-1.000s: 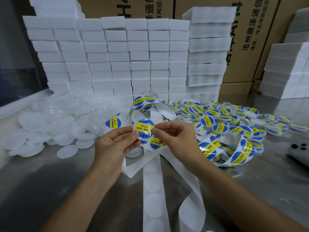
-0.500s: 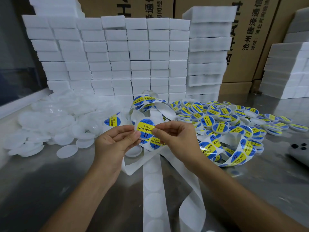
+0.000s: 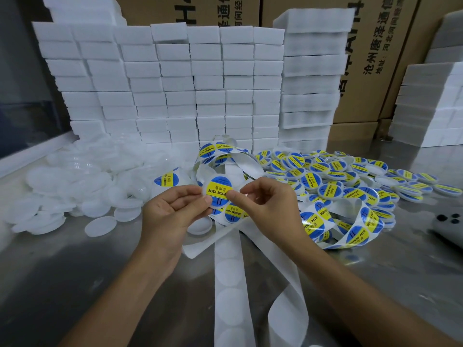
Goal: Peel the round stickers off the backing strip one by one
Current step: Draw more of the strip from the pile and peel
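Note:
A round blue and yellow sticker (image 3: 218, 189) marked SOLDERING PASTE is held up between both hands, with a white rim showing at its left edge. My left hand (image 3: 172, 214) pinches its left and lower edge. My right hand (image 3: 265, 204) pinches its right edge, thumb on the face. Just below them the white backing strip (image 3: 229, 269) runs toward me, showing bare round outlines, and more stickers (image 3: 233, 213) sit on it under my fingers. Further loops of the strip (image 3: 350, 221) with stickers lie to the right and behind.
A pile of plain white round lids (image 3: 75, 186) covers the steel table (image 3: 75, 284) on the left. Labelled lids (image 3: 338, 176) are heaped on the right. White foam blocks (image 3: 200, 83) are stacked behind, before cardboard boxes. A grey phone (image 3: 448, 226) lies at the right edge.
The sticker has shifted slightly up and to the right between my fingers. Both hands stay almost where they were.

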### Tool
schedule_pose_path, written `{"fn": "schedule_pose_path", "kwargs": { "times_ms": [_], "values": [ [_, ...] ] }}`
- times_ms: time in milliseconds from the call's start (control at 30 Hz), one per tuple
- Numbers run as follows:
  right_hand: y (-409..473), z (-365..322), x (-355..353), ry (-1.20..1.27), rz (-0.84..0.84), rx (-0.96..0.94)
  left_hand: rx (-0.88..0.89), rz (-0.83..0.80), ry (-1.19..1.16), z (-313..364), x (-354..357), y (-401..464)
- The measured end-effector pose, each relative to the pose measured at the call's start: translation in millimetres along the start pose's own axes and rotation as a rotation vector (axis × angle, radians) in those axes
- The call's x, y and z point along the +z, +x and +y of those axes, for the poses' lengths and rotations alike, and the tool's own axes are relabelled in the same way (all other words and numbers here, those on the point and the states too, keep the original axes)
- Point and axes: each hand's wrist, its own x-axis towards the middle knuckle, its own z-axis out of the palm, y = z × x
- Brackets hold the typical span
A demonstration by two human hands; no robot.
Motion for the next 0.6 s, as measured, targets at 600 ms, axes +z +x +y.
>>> {"fn": "schedule_pose_path", "kwargs": {
  "times_ms": [600],
  "values": [
    [-6, -7, 9, 0.185, -0.085, -0.023, -0.161, -0.132, -0.134, 0, 14, -10]
  ]
}}
